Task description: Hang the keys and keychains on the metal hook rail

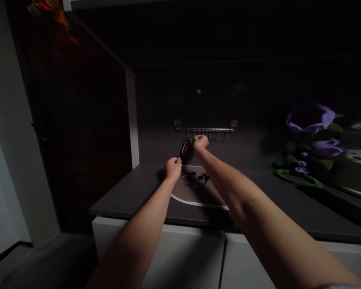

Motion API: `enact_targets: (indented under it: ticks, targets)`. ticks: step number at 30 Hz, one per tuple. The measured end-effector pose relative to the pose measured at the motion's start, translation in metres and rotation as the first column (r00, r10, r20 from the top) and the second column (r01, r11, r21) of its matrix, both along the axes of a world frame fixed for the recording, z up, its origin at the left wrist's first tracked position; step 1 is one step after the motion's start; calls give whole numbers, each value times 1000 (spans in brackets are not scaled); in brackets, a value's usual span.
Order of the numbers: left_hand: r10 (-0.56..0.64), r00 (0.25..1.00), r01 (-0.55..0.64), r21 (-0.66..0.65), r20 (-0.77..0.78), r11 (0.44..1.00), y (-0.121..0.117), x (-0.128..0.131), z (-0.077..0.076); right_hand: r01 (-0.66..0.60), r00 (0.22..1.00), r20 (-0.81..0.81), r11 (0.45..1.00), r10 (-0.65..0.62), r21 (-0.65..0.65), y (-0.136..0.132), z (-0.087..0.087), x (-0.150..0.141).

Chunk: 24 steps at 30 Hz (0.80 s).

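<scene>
My right hand (201, 142) is closed in a pinch on the upper end of a keychain (185, 147), just under the hook rail (204, 129) on the back wall. The keychain has a pinkish loop and some metal at its top. It slants down toward my left hand (173, 167), whose fingers are pressed together close to its lower end. What those left fingers grip is too dark to make out. Below both hands, several keys (203, 177) lie on a brownish mat (195, 197) with a white rim. My right forearm hides the mat's right part.
The dark countertop (120, 192) ends at a front edge above white cabinet doors (180, 245). Purple flowers (311, 120) with a green ring-shaped base (299, 182) stand at the right, beside a shiny rounded object (357, 168). An upper cabinet overhangs the counter. A dark door (84, 132) is at the left.
</scene>
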<state>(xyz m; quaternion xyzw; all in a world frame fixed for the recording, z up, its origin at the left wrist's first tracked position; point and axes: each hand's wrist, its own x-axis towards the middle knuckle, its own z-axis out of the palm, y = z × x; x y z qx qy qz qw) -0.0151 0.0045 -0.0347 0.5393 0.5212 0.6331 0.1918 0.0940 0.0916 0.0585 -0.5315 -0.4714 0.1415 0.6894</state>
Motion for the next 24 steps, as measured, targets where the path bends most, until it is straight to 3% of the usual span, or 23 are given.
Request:
enact_targets:
  ticks: [17, 24]
  targets:
    - [43, 999, -43, -3, -5, 999, 5, -4, -4, -116, 991, -60, 993, 115, -12, 1, -17, 11]
    - [-26, 998, 28, -39, 51, 999, 3, -3, -3, -262, 963, -54, 965, 263, 25, 1, -22, 23]
